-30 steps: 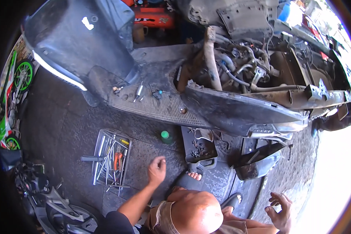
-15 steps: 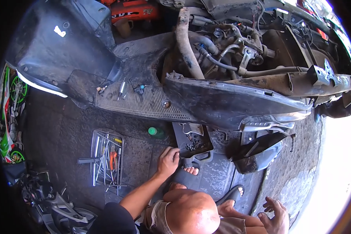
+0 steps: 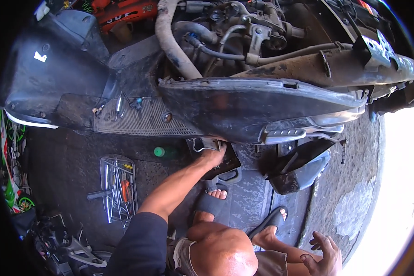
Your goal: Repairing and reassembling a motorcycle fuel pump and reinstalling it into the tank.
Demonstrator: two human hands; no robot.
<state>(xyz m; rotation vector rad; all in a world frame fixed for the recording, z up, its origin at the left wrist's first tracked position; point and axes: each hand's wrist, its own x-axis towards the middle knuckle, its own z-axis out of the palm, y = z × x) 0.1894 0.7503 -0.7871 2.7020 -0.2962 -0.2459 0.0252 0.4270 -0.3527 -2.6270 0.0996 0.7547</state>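
Observation:
My left hand [image 3: 212,158] reaches over a black tray [image 3: 233,162] on the floor, beneath the edge of the scooter's body. Beside its fingers, inside the tray, lies a bent metal bracket [image 3: 200,145]. The hand covers most of the small dark fasteners there. Its fingertips are partly hidden, so I cannot make out whether they grip anything. At the lower right, my right hand [image 3: 325,255] hangs near my knee, fingers apart and holding nothing.
Ahead stands the scooter [image 3: 244,110], its frame exposed, with small tools [image 3: 119,106] on the footboard. A wire basket [image 3: 134,172] of wrenches and orange pliers [image 3: 125,189] sits left of a green bottle [image 3: 172,151]. A dark plastic cover [image 3: 299,172] lies right.
My left hand has moved forward and right, from beside the tray's near corner to over its inside. The whole view has shifted. My right hand keeps its open pose.

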